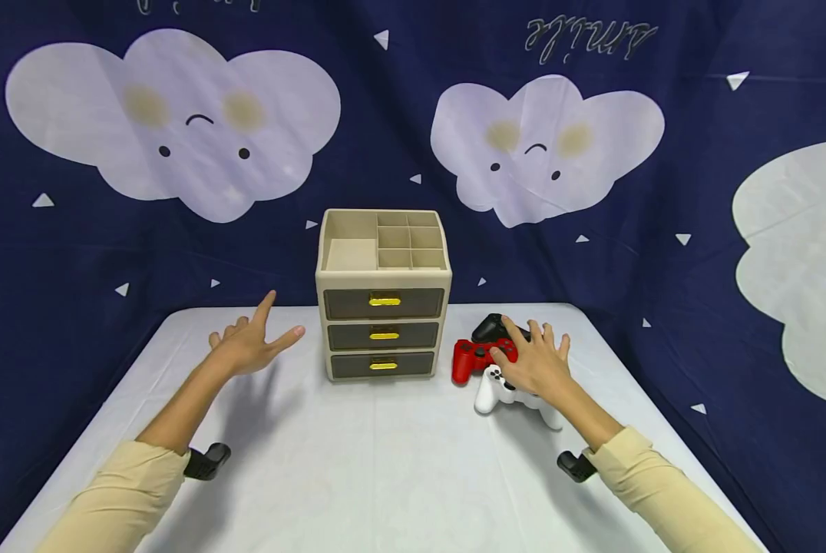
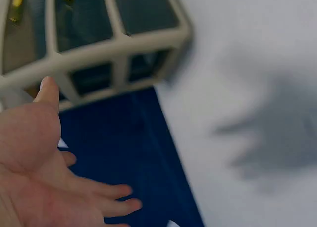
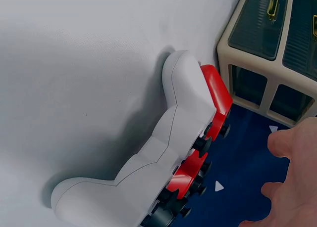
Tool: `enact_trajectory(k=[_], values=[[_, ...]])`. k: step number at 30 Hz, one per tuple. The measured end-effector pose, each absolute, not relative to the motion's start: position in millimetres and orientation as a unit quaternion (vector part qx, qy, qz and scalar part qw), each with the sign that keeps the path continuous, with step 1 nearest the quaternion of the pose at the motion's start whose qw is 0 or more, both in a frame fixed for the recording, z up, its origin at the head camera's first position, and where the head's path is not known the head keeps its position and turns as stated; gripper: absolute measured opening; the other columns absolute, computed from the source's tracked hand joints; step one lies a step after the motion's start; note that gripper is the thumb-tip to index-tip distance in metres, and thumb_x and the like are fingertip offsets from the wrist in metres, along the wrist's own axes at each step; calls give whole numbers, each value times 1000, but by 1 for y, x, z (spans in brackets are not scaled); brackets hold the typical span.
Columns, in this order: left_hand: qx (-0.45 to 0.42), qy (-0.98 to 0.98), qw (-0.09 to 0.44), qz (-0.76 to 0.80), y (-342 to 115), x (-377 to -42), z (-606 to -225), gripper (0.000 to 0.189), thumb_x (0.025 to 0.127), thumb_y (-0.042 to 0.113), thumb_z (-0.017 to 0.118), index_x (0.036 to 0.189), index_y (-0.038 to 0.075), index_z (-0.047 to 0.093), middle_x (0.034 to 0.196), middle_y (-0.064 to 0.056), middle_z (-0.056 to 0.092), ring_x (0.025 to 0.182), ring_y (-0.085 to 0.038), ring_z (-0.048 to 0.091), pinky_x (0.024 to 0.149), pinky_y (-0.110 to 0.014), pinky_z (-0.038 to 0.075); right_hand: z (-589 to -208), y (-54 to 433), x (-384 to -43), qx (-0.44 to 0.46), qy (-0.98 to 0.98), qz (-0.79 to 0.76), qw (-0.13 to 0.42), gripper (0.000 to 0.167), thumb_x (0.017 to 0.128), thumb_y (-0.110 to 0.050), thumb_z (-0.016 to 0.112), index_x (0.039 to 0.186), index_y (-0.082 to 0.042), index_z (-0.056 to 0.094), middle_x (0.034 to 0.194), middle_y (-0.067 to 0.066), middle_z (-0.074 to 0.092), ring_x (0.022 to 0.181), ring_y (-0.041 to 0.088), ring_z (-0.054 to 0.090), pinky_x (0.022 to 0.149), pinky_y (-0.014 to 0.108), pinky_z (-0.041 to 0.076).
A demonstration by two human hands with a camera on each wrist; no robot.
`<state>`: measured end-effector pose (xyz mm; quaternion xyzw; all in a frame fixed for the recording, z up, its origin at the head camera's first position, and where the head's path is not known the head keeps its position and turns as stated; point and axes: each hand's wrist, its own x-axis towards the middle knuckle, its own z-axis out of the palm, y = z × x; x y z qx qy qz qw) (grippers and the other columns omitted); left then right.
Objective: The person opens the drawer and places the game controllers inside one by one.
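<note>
My right hand (image 1: 539, 367) hovers over a cluster of game controllers, fingers spread; whether a fingertip touches one cannot be made out. Nearest me lies a white controller (image 1: 487, 392), partly covered by that hand. Behind it sits a red controller (image 1: 463, 362), and a black controller (image 1: 489, 329) is at the back. In the right wrist view the white controller (image 3: 173, 96) stands clear of the palm. Left of a beige drawer organizer (image 1: 319, 307), my left hand (image 1: 243, 349) hangs above the table with thumb and index finger extended, holding nothing.
The organizer has three dark drawers with gold handles, all closed, and a compartmented top. A white cloth covers the table (image 1: 371, 461). Behind it hangs a navy curtain (image 1: 385, 92) with cloud prints. Black wrist devices (image 1: 207, 461) sit at both cuffs.
</note>
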<state>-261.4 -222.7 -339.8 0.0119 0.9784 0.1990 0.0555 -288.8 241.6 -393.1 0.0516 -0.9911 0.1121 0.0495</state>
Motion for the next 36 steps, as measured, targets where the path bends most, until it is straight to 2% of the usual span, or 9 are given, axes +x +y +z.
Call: enact_trajectory(k=[3, 6, 9, 12, 17, 20, 27, 32, 36], values=[[40, 973, 63, 217, -209, -260, -325, 110, 96, 77, 36, 161, 1, -8, 154, -41, 29, 135, -60, 40, 105, -81, 23, -393, 241, -289, 55, -991, 113, 54, 71, 102, -53, 47, 162, -20, 28, 158, 37, 26, 146, 59, 17, 112, 80, 2], [56, 963, 70, 252, -197, -258, -313, 110, 97, 75, 38, 158, -6, -5, 155, -41, 27, 138, -58, 38, 108, -80, 25, -393, 241, -289, 58, -990, 115, 60, 71, 102, -53, 48, 161, -20, 28, 157, 36, 28, 146, 58, 19, 112, 80, 3], [63, 954, 67, 285, -190, -256, -304, 110, 98, 73, 41, 158, -9, -1, 154, -43, 28, 139, -58, 36, 111, -72, 32, -393, 241, -289, 61, -989, 118, 66, 71, 101, -53, 48, 161, -20, 29, 156, 36, 29, 145, 56, 21, 111, 80, 5], [71, 952, 38, 296, -184, -256, -296, 107, 98, 71, 43, 160, -5, 1, 158, -39, 25, 141, -58, 33, 112, -70, 33, -392, 240, -288, 63, -987, 123, 75, 70, 101, -52, 50, 160, -19, 31, 155, 35, 33, 144, 54, 25, 111, 79, 8], [73, 949, -29, 306, -178, -262, -284, 96, 100, 67, 43, 164, 6, 4, 159, -34, 29, 142, -53, 36, 112, -69, 35, -390, 238, -287, 72, -984, 130, 99, 69, 100, -51, 52, 159, -20, 35, 151, 31, 40, 141, 49, 32, 110, 78, 13], [69, 941, -42, 328, -172, -269, -276, 90, 102, 65, 41, 165, 12, 6, 159, -33, 31, 144, -51, 35, 113, -69, 35, -389, 236, -287, 78, -983, 131, 106, 68, 99, -51, 53, 158, -21, 36, 150, 30, 42, 139, 47, 35, 109, 77, 15], [53, 926, -33, 374, -156, -291, -260, 82, 106, 54, 43, 165, 15, 3, 164, -27, 23, 148, -48, 32, 116, -67, 32, -385, 228, -284, 87, -980, 148, 101, 69, 98, -50, 56, 158, -21, 36, 150, 29, 43, 138, 47, 37, 109, 75, 16], [52, 914, 1, 402, -154, -304, -254, 83, 107, 45, 46, 164, 14, -5, 166, -27, 18, 148, -48, 31, 119, -66, 28, -380, 219, -282, 110, -974, 173, 92, 72, 97, -52, 58, 159, -23, 35, 151, 27, 45, 139, 46, 41, 109, 73, 19], [52, 903, 28, 426, -154, -310, -250, 82, 108, 35, 49, 164, 17, -8, 168, -24, 12, 150, -47, 26, 120, -64, 26, -371, 208, -280, 130, -966, 203, 95, 73, 96, -51, 61, 159, -25, 36, 152, 20, 49, 139, 41, 46, 106, 69, 25]])
